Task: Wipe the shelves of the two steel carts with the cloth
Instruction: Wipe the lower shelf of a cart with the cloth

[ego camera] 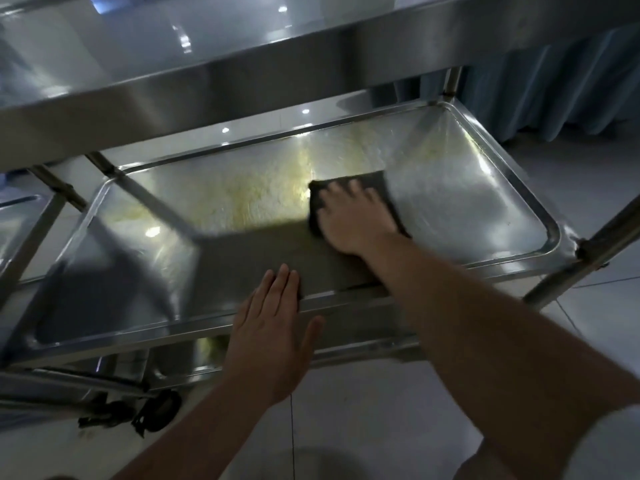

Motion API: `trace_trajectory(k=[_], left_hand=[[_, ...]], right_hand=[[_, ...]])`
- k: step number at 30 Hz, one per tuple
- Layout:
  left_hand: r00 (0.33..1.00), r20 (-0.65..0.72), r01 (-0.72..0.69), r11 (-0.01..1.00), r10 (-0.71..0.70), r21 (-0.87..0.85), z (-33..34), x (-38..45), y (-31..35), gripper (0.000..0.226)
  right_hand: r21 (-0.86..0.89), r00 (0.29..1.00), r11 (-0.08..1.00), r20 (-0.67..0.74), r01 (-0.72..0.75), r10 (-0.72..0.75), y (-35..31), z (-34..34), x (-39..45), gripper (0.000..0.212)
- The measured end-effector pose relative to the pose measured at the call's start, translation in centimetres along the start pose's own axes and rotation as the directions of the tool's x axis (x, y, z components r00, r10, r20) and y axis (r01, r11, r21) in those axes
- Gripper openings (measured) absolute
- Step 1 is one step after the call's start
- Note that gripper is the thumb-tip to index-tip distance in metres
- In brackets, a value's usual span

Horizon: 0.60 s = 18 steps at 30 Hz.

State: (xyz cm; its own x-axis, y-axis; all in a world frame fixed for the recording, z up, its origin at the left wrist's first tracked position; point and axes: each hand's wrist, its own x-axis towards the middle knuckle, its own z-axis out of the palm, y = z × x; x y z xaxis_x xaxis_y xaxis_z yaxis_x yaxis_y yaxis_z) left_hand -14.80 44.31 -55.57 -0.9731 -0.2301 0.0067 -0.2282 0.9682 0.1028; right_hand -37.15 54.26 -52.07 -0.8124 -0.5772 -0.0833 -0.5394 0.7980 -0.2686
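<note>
Two hands out: right hand (353, 216) flat, fingers spread, pressing dark cloth (377, 183) onto middle shelf (450, 188), right of centre. Left hand (273, 327) open, braced on near rim. Soft, limp, light; best pressed by palm.

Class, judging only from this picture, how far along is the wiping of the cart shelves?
Done: nothing shows as finished; the top shelf shines, but whether it was wiped cannot be told. In hand: the right hand presses the dark cloth flat on the middle shelf, while the left hand rests on its front rim. Left: yellowish smears on that shelf, the shelf below, and the second cart.
</note>
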Motion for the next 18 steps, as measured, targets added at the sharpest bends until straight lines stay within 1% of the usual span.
trace_trajectory(k=[2,3,5,6,7,8,9,11,13,14,15,16,17,18], left_hand=[[1.0,-0.008,-0.005,1.0,0.004,-0.016,0.1,0.1,-0.1,0.088],[1.0,-0.01,-0.009,1.0,0.009,-0.022,0.2,0.1,-0.1,0.087],[1.0,-0.024,-0.018,1.0,0.017,-0.026,0.2,-0.1,-0.1,0.086],[0.999,-0.032,-0.019,1.0,0.019,-0.018,0.2,-0.1,0.0,0.085],[0.999,-0.035,-0.019,1.0,0.018,-0.01,0.3,-0.1,0.0,0.085],[0.999,-0.035,-0.018,1.0,0.018,-0.007,0.4,0.0,0.0,0.085],[0.999,-0.035,-0.017,1.0,0.017,-0.01,0.6,0.1,0.0,0.086],[0.999,-0.037,-0.013,1.0,0.013,-0.022,0.7,-0.1,0.2,0.087],[0.999,-0.034,-0.01,0.999,0.009,-0.031,0.6,-0.1,0.2,0.089],[1.0,-0.019,-0.01,0.999,0.009,-0.034,0.4,0.0,0.2,0.089],[1.0,0.0,-0.014,0.999,0.014,-0.049,0.2,0.2,0.1,0.089],[0.999,0.021,-0.022,0.995,0.024,-0.102,-0.2,0.4,-0.1,0.089],[0.998,0.038,-0.032,0.979,0.041,-0.202,-0.7,0.6,-0.3,0.088],[0.998,0.044,-0.026,0.936,0.045,-0.352,-1.5,0.8,-0.8,0.086]], right_hand=[[0.036,0.986,0.991,0.102,0.129,-0.132,-3.2,0.6,0.0,0.059],[0.057,0.979,0.986,0.119,0.159,-0.164,-3.5,0.7,-0.2,0.059],[0.061,0.982,0.985,0.091,0.162,-0.167,-1.8,0.5,-0.6,0.059],[0.037,0.99,0.991,0.056,0.127,-0.128,-0.2,0.1,-0.9,0.058],[0.012,0.998,0.998,0.008,0.056,-0.056,1.9,-0.3,-1.1,0.057],[0.002,0.998,0.999,-0.048,-0.051,0.052,4.1,-0.8,-1.3,0.056],[0.013,0.979,0.984,-0.094,-0.178,0.178,6.3,-1.1,-1.7,0.056],[0.071,0.909,0.917,-0.124,-0.393,0.399,9.2,-1.6,-2.4,0.059],[0.111,0.856,0.861,-0.104,-0.496,0.507,8.7,-1.4,-2.1,0.063],[0.123,0.845,0.849,-0.098,-0.513,0.525,7.3,-1.3,-1.7,0.064],[0.127,0.85,0.852,-0.084,-0.508,0.519,5.4,-1.0,-1.2,0.064],[0.121,0.873,0.872,-0.062,-0.475,0.484,2.9,-0.5,-0.7,0.064],[0.11,0.905,0.902,-0.042,-0.418,0.424,0.2,0.2,-0.2,0.064],[0.092,0.937,0.935,-0.026,-0.344,0.347,-2.7,1.0,0.2,0.063]])
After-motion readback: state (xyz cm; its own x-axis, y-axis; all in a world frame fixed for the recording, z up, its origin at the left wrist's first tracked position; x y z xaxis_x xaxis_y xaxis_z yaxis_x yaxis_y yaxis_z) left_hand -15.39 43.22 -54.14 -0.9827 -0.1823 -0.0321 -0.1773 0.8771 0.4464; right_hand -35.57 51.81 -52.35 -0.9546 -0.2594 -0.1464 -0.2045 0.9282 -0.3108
